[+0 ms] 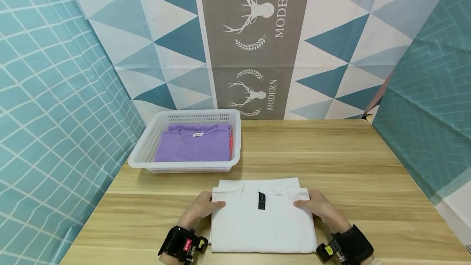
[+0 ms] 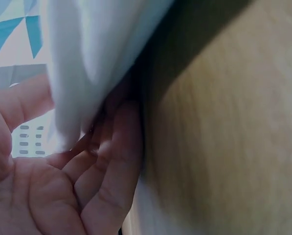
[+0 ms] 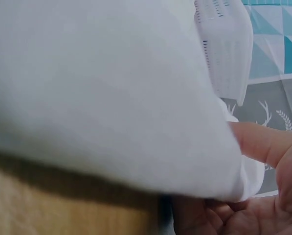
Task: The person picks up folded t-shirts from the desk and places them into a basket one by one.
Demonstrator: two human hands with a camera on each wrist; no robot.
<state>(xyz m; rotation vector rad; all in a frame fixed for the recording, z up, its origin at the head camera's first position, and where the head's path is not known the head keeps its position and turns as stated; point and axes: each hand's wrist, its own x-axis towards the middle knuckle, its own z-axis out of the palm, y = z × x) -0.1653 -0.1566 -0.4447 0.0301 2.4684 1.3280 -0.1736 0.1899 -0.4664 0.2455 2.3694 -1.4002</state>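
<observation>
A folded white T-shirt [image 1: 265, 228] with a black neck label lies in front of the person, its collar side toward the wall. The left hand [image 1: 203, 206] pinches its left edge near the upper corner, thumb on top. At the opposite edge the right hand [image 1: 318, 205] grips in the same way. In the left wrist view the left hand's fingers [image 2: 114, 166] reach under the white cloth [image 2: 92, 54]. The right wrist view has the thumb [image 3: 263, 142] over the cloth [image 3: 111, 98] and the other fingers beneath it, partly hidden.
A white plastic basket [image 1: 185, 167] stands at the back left of the wooden table [image 1: 312, 146]. Inside lies a folded purple shirt [image 1: 195, 146], with a strip of orange cloth [image 1: 231, 146] at its right. Patterned sheets [image 1: 250, 52] cover the walls behind and beside the table.
</observation>
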